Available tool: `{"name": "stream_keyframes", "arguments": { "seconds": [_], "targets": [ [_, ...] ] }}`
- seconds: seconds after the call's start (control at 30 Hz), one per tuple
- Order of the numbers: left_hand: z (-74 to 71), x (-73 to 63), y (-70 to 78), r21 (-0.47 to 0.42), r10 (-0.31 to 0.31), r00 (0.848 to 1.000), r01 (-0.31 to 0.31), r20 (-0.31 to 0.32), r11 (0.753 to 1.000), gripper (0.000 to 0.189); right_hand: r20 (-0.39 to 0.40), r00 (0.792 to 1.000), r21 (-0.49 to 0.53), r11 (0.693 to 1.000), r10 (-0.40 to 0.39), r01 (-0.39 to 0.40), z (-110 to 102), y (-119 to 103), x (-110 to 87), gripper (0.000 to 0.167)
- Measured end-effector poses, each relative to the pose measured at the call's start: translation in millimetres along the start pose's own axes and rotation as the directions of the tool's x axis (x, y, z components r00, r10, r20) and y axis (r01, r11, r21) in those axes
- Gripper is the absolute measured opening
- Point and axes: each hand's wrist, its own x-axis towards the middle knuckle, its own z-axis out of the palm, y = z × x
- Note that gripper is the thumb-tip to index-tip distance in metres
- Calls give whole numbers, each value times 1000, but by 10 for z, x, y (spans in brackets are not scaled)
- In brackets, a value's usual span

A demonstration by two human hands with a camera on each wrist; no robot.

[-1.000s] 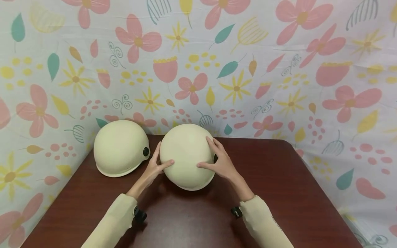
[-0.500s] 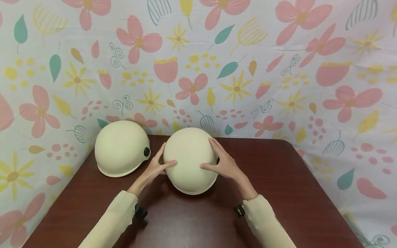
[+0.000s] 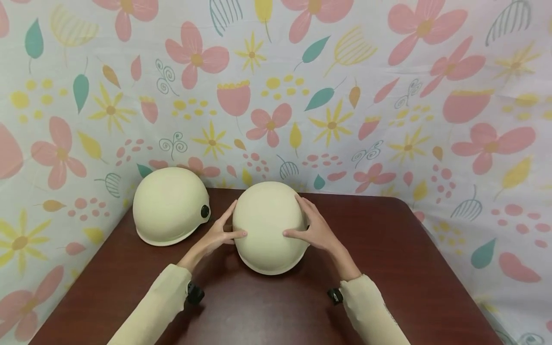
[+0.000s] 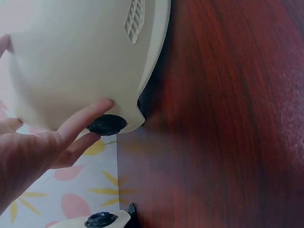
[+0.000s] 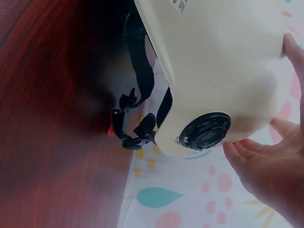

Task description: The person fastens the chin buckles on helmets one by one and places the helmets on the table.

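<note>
A cream helmet (image 3: 268,230) is held between both hands over the middle of the brown table. My left hand (image 3: 217,233) grips its left side, thumb on the near face and the other fingers around the far side. On the opposite side my right hand (image 3: 318,230) grips it the same way. In the left wrist view, fingertips lie beside a round black side knob (image 4: 107,125). The right wrist view shows the matching black knob (image 5: 207,131), and a black chin strap (image 5: 139,64) with a small red piece (image 5: 111,125) hanging below the rim.
A second cream helmet (image 3: 169,206) stands on the table (image 3: 267,311) at the back left, its black knob turned toward the held one. Behind the table hangs a flower-patterned cloth (image 3: 327,158). A dark device is strapped at each wrist.
Both hands have brought the held helmet slightly to the right and nearer to me, away from the second helmet. The second helmet has stayed in place.
</note>
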Motion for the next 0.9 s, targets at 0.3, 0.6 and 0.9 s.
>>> {"name": "stream_keyframes", "arguments": {
  "seconds": [0.3, 0.6, 0.9],
  "targets": [
    [-1, 10, -45, 7, 3, 1000, -3, 20, 1000, 95, -1, 1000, 80, 997, -7, 7, 29, 146, -3, 96],
    [50, 41, -92, 51, 18, 1000, -19, 24, 999, 90, 10, 998, 165, 984, 65, -65, 44, 174, -55, 89],
    [89, 76, -114, 88, 10, 1000, -11, 17, 996, 91, 30, 994, 151, 982, 109, -113, -50, -110, -125, 79]
  ]
}}
